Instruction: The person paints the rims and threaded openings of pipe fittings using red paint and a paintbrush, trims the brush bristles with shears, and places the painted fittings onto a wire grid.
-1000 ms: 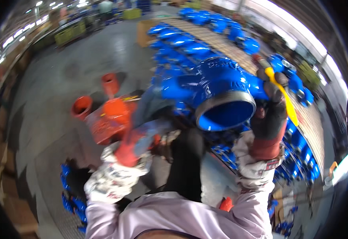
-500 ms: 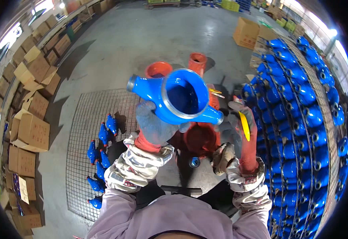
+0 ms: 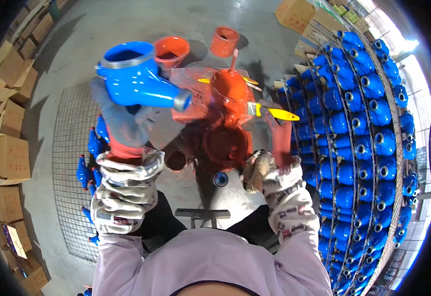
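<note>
Held up on the left is a glossy blue water meter body (image 3: 141, 89), with a wide round mouth facing up and a threaded end pointing right. My gloved left hand (image 3: 126, 126) grips it from below. My right hand (image 3: 279, 130), gloved too, is closed round the yellow handle of a paintbrush (image 3: 285, 114), whose bristles point left toward an orange-red paint pot (image 3: 226, 85). That pot stands on a paint-smeared board (image 3: 188, 93), with a stick upright in it. Below the pot sits a dark red tub (image 3: 220, 148).
Beyond the board stand a red bowl (image 3: 172, 52) and a red bucket (image 3: 224, 42). A wire mesh (image 3: 70, 163) at left carries several blue bodies (image 3: 96, 144). Stacked rows of blue bodies (image 3: 358, 123) fill the right. Cardboard boxes (image 3: 11, 157) line the left side.
The water meter body has moved left and turned, its threaded end now toward the right. My right hand has shifted left, and the brush now lies level with bristles near the paint pot.
</note>
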`<state>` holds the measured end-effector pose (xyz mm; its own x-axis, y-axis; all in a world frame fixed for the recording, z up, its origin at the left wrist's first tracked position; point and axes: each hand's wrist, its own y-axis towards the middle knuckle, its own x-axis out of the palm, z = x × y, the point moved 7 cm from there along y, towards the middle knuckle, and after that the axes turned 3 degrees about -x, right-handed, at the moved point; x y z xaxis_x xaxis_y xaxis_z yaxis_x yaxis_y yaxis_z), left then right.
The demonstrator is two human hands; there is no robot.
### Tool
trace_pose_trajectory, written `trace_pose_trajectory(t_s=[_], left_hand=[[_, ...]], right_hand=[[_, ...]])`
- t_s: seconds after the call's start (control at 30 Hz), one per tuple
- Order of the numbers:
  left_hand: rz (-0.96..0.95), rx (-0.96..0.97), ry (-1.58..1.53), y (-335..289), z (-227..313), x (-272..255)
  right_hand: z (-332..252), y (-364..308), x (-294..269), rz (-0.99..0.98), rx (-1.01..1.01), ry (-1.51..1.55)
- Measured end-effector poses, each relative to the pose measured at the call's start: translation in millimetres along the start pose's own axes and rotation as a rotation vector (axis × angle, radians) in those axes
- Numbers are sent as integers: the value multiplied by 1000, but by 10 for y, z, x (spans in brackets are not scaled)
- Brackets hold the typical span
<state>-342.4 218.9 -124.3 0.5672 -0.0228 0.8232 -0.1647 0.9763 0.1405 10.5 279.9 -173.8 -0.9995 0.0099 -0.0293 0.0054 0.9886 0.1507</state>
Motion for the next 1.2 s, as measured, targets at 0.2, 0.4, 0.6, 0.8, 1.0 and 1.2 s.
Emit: trace_pose_trajectory(t_s=[0.2, 0.4, 0.6, 0.8, 1.0, 1.2], left_hand=[[-66, 25, -48, 61, 62, -74], [29, -16, -288, 90, -7, -203], [-114, -106, -320, 105, -69, -39], [-43, -94, -192, 135, -199, -111], [-12, -132, -23, 20, -451, 71], [-31, -203, 501, -117, -950, 310]], right_hand=[[606, 364, 135, -34, -34, 51], [1113, 567, 226, 2, -43, -32], [1042, 402, 357, -20, -198, -204], [967, 293, 203, 39, -283, -367], [776, 447, -63, -43, -154, -84], [-196, 375, -396, 3, 109, 506]])
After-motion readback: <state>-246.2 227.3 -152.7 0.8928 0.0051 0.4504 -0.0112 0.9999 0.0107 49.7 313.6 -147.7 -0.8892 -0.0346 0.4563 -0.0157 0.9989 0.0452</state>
